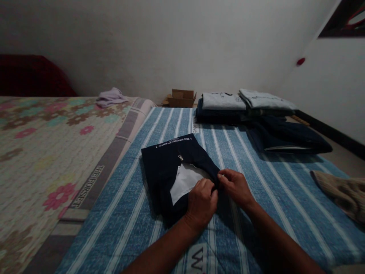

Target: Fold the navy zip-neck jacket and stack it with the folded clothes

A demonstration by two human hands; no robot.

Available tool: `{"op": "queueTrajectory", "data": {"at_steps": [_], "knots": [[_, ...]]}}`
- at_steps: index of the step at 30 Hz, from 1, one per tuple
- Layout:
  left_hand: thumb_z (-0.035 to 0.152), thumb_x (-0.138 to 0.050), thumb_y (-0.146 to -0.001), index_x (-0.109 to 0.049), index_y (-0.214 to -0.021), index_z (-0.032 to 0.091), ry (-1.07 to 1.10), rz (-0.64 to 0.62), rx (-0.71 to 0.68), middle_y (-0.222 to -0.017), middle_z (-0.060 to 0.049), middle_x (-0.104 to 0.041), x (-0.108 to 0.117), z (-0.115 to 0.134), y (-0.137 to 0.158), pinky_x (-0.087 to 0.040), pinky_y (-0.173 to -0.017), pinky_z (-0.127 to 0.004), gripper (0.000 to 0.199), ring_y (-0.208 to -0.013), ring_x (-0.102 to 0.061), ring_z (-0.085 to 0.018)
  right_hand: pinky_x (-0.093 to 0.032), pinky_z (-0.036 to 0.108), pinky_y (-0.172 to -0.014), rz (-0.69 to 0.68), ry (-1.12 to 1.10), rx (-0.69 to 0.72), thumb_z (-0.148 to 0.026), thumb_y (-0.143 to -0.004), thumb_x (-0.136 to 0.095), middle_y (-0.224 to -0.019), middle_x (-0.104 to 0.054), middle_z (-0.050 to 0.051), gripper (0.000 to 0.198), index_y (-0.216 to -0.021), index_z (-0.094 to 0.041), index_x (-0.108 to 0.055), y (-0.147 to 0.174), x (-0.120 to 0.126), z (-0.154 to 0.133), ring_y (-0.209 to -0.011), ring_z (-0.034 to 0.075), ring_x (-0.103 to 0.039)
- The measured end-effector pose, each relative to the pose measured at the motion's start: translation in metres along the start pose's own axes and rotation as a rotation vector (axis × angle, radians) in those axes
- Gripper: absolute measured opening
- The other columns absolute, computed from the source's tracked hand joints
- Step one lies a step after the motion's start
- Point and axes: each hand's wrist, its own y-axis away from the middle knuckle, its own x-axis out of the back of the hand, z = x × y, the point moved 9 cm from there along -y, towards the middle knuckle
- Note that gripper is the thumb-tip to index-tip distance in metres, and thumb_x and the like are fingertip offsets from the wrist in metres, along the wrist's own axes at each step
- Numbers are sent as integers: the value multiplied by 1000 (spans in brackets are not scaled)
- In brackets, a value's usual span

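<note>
A folded navy zip-up jacket (162, 167) with white lettering along its far edge lies on the striped blue sheet. Its zip pull hangs near the middle, and below it the front gapes over a white lining (186, 180). My left hand (202, 198) rests at the near right part of the jacket, its fingers closed on the dark cloth. Right beside it, my right hand (235, 186) pinches the jacket's right edge between thumb and fingers. The fingertips of both hands almost meet, and the cloth between them is partly hidden.
Folded pale grey clothes (224, 102) sit on dark ones at the far right, beside a second pale stack (265, 99). Nearer is a folded dark garment (288, 135). A brown knitted cloth (342, 190) lies right, a lilac cloth (111, 97) far left. A cardboard box (181, 99) stands behind.
</note>
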Motion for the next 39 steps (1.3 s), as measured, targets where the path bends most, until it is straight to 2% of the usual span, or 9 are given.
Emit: {"op": "queueTrajectory", "data": {"at_steps": [2, 5, 11, 16, 20, 27, 31, 33, 39], "knots": [[15, -55, -76, -54, -79, 18, 18, -2, 84, -79, -2, -57, 1, -5, -3, -44, -68, -27, 5, -76, -54, -16, -34, 22, -39, -53, -97, -118, -40, -74, -52, -49, -53, -4, 25, -78, -17, -60, -2, -4, 14, -40, 12, -47], [18, -59, -74, -54, -80, 19, 26, -7, 164, -80, -1, -56, 0, -9, -6, -42, -65, -26, 8, -74, -54, -15, -31, 20, -33, -142, -204, -224, -38, -70, -55, -46, -51, -5, 23, -73, -16, -60, 0, -11, 21, -35, 10, -43], [20, -58, -75, -54, -76, 19, -28, -37, 242, -77, 0, -54, -2, -13, -11, -39, -62, -25, 5, -68, -52, -13, -30, 19, -32, -195, -366, -279, -34, -65, -61, -42, -51, -6, 19, -70, -15, -59, 2, -16, 16, -32, 7, -42], [17, -57, -74, -52, -67, 19, 36, -32, 275, -73, 2, -51, -3, -15, -11, -37, -60, -24, 9, -65, -50, -12, -28, 19, -32, -208, -358, -314, -34, -65, -61, -44, -53, -6, 19, -71, -15, -59, 3, -17, 19, -31, 7, -41], [12, -55, -72, -46, -61, 19, 127, 18, 299, -69, 3, -46, -3, -19, -9, -35, -58, -23, 15, -63, -47, -11, -28, 19, -34, -189, -347, -329, -32, -64, -63, -46, -55, -5, 18, -70, -15, -61, 4, -16, 17, -34, 8, -43], [9, -51, -69, -38, -59, 20, 195, 123, 254, -67, 3, -42, 2, -17, -6, -34, -60, -25, 20, -65, -44, -13, -37, 22, -48, -71, -341, -239, -24, -57, -66, -52, -57, -3, 12, -64, -14, -64, 4, -5, 8, -49, 10, -49], [9, -50, -69, -36, -60, 20, 214, 163, 230, -67, 2, -41, 4, -17, -5, -33, -61, -25, 20, -66, -43, -13, -41, 25, -56, -34, -345, -248, -23, -54, -69, -61, -62, 0, 16, -67, -14, -67, 5, -3, 11, -59, 14, -55], [10, -49, -69, -36, -59, 20, 225, 168, 233, -66, 3, -41, 4, -18, -5, -33, -60, -25, 19, -65, -42, -13, -42, 26, -58, -12, -334, -241, -25, -54, -70, -64, -63, 1, 19, -69, -14, -67, 5, -2, 13, -62, 15, -56], [11, -49, -69, -35, -58, 21, 243, 173, 250, -62, 3, -40, 3, -22, -6, -30, -57, -25, 20, -60, -40, -12, -41, 26, -58, 54, -213, -99, -28, -59, -68, -64, -59, 0, 12, -62, -16, -67, 4, 1, 6, -63, 15, -54]]}}
